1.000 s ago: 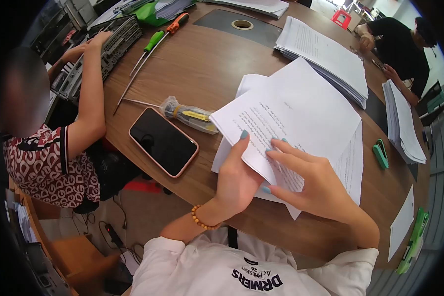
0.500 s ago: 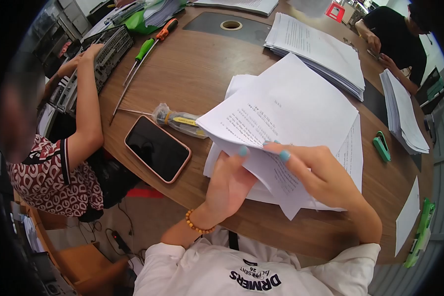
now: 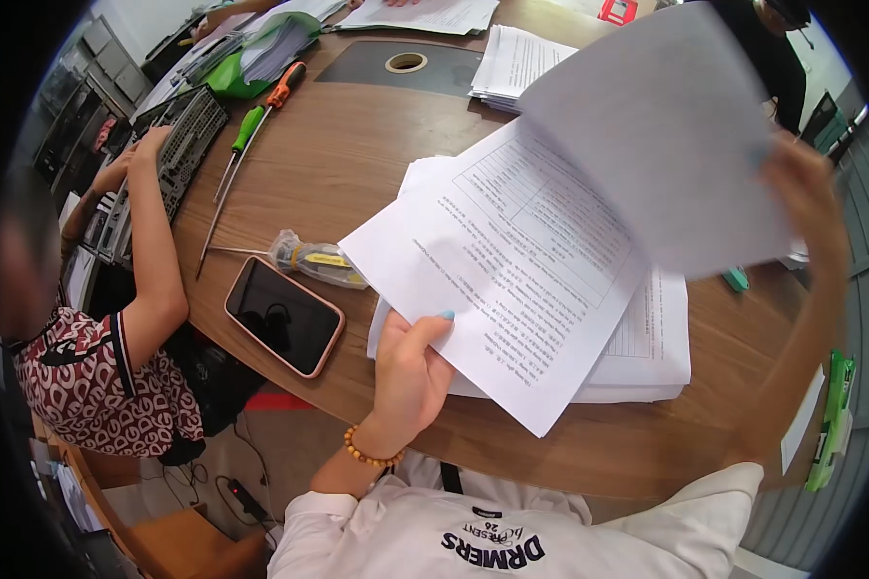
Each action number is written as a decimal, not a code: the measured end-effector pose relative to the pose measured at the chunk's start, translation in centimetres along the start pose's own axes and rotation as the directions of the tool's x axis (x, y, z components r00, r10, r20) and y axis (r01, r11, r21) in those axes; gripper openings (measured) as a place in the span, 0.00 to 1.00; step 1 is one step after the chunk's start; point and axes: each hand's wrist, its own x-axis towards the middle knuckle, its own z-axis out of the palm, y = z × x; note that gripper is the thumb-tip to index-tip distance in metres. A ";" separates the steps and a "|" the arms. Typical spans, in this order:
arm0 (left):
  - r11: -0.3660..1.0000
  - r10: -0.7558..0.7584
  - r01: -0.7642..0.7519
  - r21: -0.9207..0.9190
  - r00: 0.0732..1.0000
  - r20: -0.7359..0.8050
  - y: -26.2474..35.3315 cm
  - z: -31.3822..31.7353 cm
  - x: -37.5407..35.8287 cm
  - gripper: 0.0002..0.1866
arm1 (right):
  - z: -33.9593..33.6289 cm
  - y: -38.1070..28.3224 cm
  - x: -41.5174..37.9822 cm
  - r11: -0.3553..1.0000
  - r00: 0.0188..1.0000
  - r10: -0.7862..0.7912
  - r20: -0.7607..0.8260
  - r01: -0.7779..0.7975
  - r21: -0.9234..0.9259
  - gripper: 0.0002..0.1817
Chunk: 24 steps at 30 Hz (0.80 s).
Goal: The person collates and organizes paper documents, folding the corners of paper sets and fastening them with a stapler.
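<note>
My left hand point(image 3: 415, 365) grips the lower left edge of a printed sheet point(image 3: 492, 289), its thumb on top of the text. Raised at the right, my right hand point(image 3: 803, 188) holds the edge of a turned-up page point(image 3: 657, 135) whose visible side looks blank. That hand is blurred. Beneath both papers lies a stack of printed sheets point(image 3: 661, 333) on the wooden table point(image 3: 328, 145). A phone point(image 3: 285, 317) rests left of my left hand, beside a wrapped screwdriver point(image 3: 321, 261).
Green point(image 3: 249, 127) and orange point(image 3: 287, 85) screwdrivers lie at the left, near a person's arm point(image 3: 154, 232) over a metal chassis point(image 3: 188, 145). More paper point(image 3: 517, 63), a tape roll point(image 3: 406, 63) and a partly hidden green stapler point(image 3: 736, 280) are on the table. Another person sits at the upper right.
My right hand has moved right and up, lifting a page away from the sheet. The sheet's printed text now shows. My left hand shifted slightly left, and the view has shifted.
</note>
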 end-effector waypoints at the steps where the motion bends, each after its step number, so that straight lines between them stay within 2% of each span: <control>1: 1.000 -0.001 0.001 0.000 1.000 -0.001 -0.1 -0.1 0.0 0.19 | -2.5 1.3 0.4 0.990 0.979 0.013 -0.202 -0.040 -0.132 0.06; 3: 0.999 0.001 0.000 0.034 1.000 -0.023 -0.2 -0.1 0.0 0.19 | -5.8 0.3 0.6 0.979 0.932 -0.044 -0.360 -0.032 -0.202 0.06; 4: 1.000 0.002 -0.001 0.029 1.000 -0.028 -0.2 -0.1 0.0 0.19 | -6.7 -2.0 -0.1 0.899 0.886 -0.239 -0.398 0.047 -0.436 0.07; 5: 1.000 -0.007 0.007 0.025 1.000 -0.021 -0.1 0.0 0.0 0.19 | -6.6 -4.2 -0.9 0.757 0.815 -0.432 -0.386 0.095 -0.647 0.09; 8: 1.000 -0.006 0.006 0.008 1.000 -0.024 -0.1 0.2 -0.1 0.18 | -1.2 -10.0 -2.8 0.759 0.810 -0.374 -0.452 -0.014 -0.651 0.08; 10: 1.000 0.006 -0.006 -0.005 0.999 -0.034 -0.1 0.2 -0.1 0.19 | 3.0 -11.0 -3.6 0.747 0.798 -0.368 -0.477 -0.052 -0.663 0.11; 11: 1.000 0.006 -0.007 -0.012 1.000 -0.030 -0.1 0.2 -0.1 0.18 | 4.9 -11.4 -4.2 0.644 0.881 -0.454 -0.133 0.222 -0.732 0.08; 12: 1.000 0.006 -0.006 -0.021 1.000 -0.028 -0.1 0.2 -0.2 0.18 | 7.1 -11.6 -5.0 0.525 0.840 -0.491 0.230 0.497 -0.691 0.18; 13: 1.000 0.009 -0.010 -0.019 0.999 -0.030 -0.2 0.2 -0.2 0.18 | 10.2 -11.6 -5.9 0.508 0.786 -0.574 0.230 0.562 -0.653 0.19; 15: 0.997 -0.019 0.016 -0.075 0.999 -0.045 -0.2 0.1 -0.3 0.20 | 13.4 -11.7 -7.8 0.472 0.707 -0.583 0.400 0.696 -0.542 0.21; 16: 0.997 -0.016 0.012 -0.071 0.999 -0.052 0.0 0.1 -0.3 0.20 | 14.4 -12.1 -8.4 0.491 0.716 -0.572 0.400 0.689 -0.532 0.22; 18: 0.960 -0.109 0.106 -0.259 0.994 0.004 0.3 0.3 -0.4 0.22 | 15.2 -12.3 -8.9 0.510 0.720 -0.563 0.405 0.688 -0.516 0.22; 20: 0.972 -0.089 0.088 -0.216 0.996 0.005 0.1 0.4 -0.4 0.23 | 15.2 -12.4 -9.0 0.546 0.708 -0.616 0.346 0.700 -0.460 0.21; 22: 0.995 -0.039 0.041 -0.092 0.999 0.022 0.2 0.7 -0.3 0.23 | 14.5 -12.6 -9.0 0.575 0.708 -0.619 0.340 0.704 -0.417 0.20; 24: 0.997 -0.045 0.046 -0.060 0.999 0.026 0.3 0.6 -0.5 0.24 | 14.4 -12.7 -9.2 0.602 0.708 -0.620 0.338 0.706 -0.374 0.19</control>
